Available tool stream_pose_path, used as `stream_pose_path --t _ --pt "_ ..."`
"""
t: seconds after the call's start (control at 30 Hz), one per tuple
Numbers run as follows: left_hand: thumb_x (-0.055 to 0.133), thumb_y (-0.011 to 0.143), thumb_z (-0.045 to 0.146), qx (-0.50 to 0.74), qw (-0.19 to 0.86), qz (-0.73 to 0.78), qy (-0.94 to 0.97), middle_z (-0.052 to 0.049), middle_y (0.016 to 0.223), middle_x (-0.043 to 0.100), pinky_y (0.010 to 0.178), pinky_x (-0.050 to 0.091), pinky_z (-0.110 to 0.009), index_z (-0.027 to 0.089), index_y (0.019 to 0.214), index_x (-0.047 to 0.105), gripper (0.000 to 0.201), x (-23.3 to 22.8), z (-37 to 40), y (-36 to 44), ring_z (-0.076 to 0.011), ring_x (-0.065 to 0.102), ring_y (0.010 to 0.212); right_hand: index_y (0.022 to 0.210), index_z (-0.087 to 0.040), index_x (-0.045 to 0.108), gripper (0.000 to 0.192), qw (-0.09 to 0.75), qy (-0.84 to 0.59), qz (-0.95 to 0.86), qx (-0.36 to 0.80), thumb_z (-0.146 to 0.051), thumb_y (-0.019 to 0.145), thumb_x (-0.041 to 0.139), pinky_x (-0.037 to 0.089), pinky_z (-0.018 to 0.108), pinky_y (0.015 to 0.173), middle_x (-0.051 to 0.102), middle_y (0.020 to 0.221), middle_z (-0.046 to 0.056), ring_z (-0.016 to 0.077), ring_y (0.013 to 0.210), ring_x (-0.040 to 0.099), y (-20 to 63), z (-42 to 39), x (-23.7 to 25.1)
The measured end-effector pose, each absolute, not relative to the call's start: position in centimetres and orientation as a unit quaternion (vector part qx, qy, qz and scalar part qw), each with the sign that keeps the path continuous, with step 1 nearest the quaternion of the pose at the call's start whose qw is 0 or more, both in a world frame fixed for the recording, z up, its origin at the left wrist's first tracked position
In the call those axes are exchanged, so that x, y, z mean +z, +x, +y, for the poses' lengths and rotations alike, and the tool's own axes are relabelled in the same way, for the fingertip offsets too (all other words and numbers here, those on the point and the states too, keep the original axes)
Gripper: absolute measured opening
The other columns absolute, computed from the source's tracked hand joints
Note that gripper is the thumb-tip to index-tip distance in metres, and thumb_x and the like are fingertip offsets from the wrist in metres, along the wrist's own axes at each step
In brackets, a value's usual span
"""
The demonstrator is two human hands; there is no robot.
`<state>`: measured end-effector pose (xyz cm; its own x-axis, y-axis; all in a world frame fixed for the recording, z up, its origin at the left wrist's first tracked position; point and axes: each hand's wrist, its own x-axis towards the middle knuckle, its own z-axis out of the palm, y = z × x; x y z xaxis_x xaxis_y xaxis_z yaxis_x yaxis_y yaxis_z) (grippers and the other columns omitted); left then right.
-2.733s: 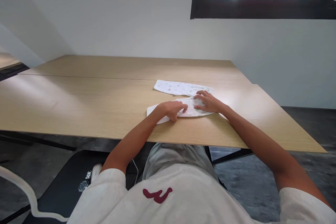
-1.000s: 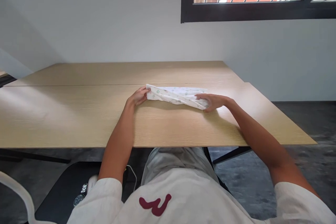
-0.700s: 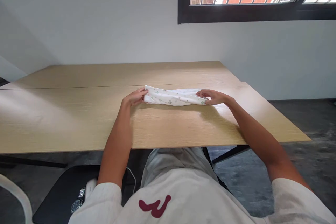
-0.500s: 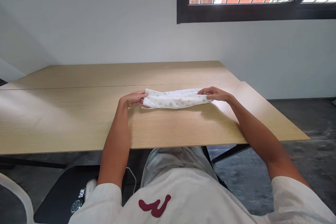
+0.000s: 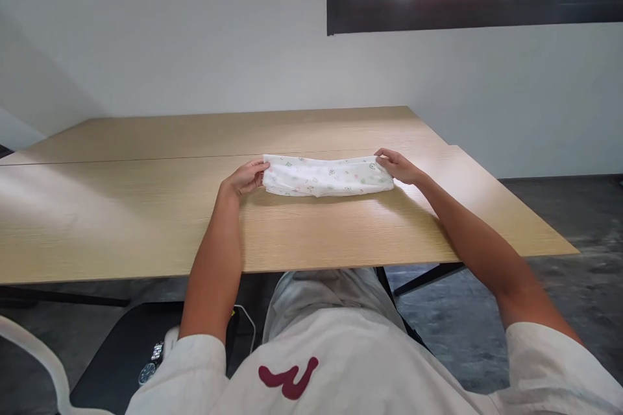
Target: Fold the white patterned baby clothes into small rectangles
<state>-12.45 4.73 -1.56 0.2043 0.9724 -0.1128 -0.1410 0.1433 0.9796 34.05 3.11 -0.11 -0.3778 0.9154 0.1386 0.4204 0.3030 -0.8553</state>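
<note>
Fingers (image 5: 259, 166) of the left hand (image 5: 244, 177) were pinched together on the left end of the white printed cloth (image 5: 326, 177), thumb on top; how the remaining fingertips sat beneath was hidden. At the other end, the right hand (image 5: 402, 168) had thumb and forefinger brought together over the far right corner of the fabric, the other fingers loosely curled. Between them the cloth ran as a long band across the middle of the surface (image 5: 146, 220), its far side close to the seam (image 5: 121, 161), well apart from the near edge and well in from the near right corner. A shadow lay along its lower side, though whether all of it touched the wood could not be told. It looked light, soft and limp, likely to crease or sag rather than break, and probably not slippery. The two short ends seemed the best holds, near the corners, with every layer caught so none slid free. Half a second before, the band had been bunched, with a hollow between its layers towards the right; by this moment it had opened into a flatter, broader strip, and the right hand had shifted to the far corner.
</note>
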Motion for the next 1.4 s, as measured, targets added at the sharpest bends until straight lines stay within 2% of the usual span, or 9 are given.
stream_pose_path --t 0.13,0.27,0.37,0.53,0.77,1.0,1.13,1.23,1.4 --pt "0.063 0.085 0.008 0.405 0.625 0.476 0.467 -0.016 0.099 0.072 0.069 0.062 -0.029 0.008 0.106 0.067 0.022 -1.7 4.7 -12.0 -0.022 0.072 0.081 0.094 -0.02 0.056 0.038 0.32 -0.468 -0.751 0.339 -0.057 0.089 0.056 0.021 0.022 0.047 0.034 0.06 -0.005 0.011 0.052 0.027 33.1 2.8 0.0" --pt "0.066 0.082 0.01 0.36 0.619 0.505 0.482 -0.014 0.1 0.071 0.069 0.061 -0.029 0.01 0.105 0.066 0.023 -1.1 4.2 -11.2 -0.0219 0.071 0.083 0.1 -0.019 0.06 0.033 0.294 -0.501 -0.74 0.339 -0.05 0.089 0.057 0.025 0.024 0.048 0.043 0.066 -0.002 0.0125 0.055 0.034 33.3 2.9 -0.1" --pt "0.07 0.077 0.012 0.329 0.608 0.517 0.506 -0.009 0.097 0.07 0.069 0.06 -0.03 0.014 0.105 0.064 0.029 -0.2 3.5 -10.7 -0.0211 0.069 0.082 0.087 -0.018 0.06 0.036 0.265 -0.509 -0.745 0.341 -0.054 0.088 0.061 0.029 0.024 0.05 0.051 0.074 0.001 0.0138 0.061 0.042 33.8 3.1 -0.1" --pt "0.07 0.063 0.006 0.311 0.574 0.517 0.554 0.003 0.076 0.059 0.06 0.051 -0.019 0.018 0.092 0.052 0.036 0.6 2.8 -10.6 -0.0119 0.061 0.066 0.066 -0.018 0.043 0.056 0.221 -0.501 -0.766 0.338 -0.066 0.08 0.069 0.02 0.025 0.048 0.037 0.062 -0.002 0.0104 0.055 0.032 34.3 3.0 -0.2" --pt "0.067 0.061 0.005 0.33 0.6 0.498 0.531 0.004 0.076 0.055 0.061 0.054 -0.025 0.022 0.092 0.039 0.045 -0.1 3.3 -11.0 -0.012 0.058 0.063 0.083 -0.016 0.064 0.039 0.268 -0.558 -0.696 0.365 -0.054 0.077 0.069 0.03 0.024 0.05 0.054 0.071 0.001 0.0136 0.059 0.045 34.1 3.4 -0.7" --pt "0.063 0.067 0.003 0.296 0.5 0.592 0.558 0.008 0.066 0.045 0.051 0.042 -0.019 0.024 0.107 0.037 0.052 0.7 2.9 -9.7 -0.01 0.048 0.051 0.092 -0.017 0.072 0.023 0.267 -0.634 -0.705 0.174 -0.035 0.078 0.073 0.049 0.034 0.08 0.067 0.093 0.008 0.0257 0.092 0.062 33.0 3.9 -1.4" --pt "0.065 0.068 0.011 0.268 0.504 0.536 0.622 0.006 0.073 0.048 0.051 0.041 -0.018 0.024 0.121 0.04 0.061 1.1 2.5 -9.8 -0.0105 0.05 0.057 0.098 -0.013 0.072 0.026 0.276 -0.637 -0.71 0.113 -0.033 0.081 0.07 0.05 0.038 0.087 0.068 0.098 0.012 0.0286 0.097 0.063 32.6 3.8 -1.6" --pt "0.065 0.066 0.016 0.237 0.503 0.52 0.648 0.001 0.083 0.054 0.053 0.045 -0.018 0.018 0.112 0.057 0.046 0.9 2.6 -10.1 -0.0111 0.054 0.065 0.091 -0.014 0.073 0.018 0.249 -0.629 -0.729 0.104 -0.03 0.086 0.066 0.048 0.034 0.087 0.07 0.099 0.01 0.0276 0.098 0.062 32.6 3.7 -1.7" --pt "0.062 0.066 0.016 0.237 0.511 0.546 0.62 -0.011 0.124 0.057 0.076 0.06 -0.033 0.012 0.112 0.065 0.047 0.9 2.6 -9.8 -0.0212 0.061 0.095 0.09 -0.014 0.073 0.018 0.188 -0.617 -0.758 0.097 -0.027 0.092 0.061 0.045 0.027 0.079 0.07 0.099 0.008 0.0238 0.094 0.062 33.0 3.9 -1.7"
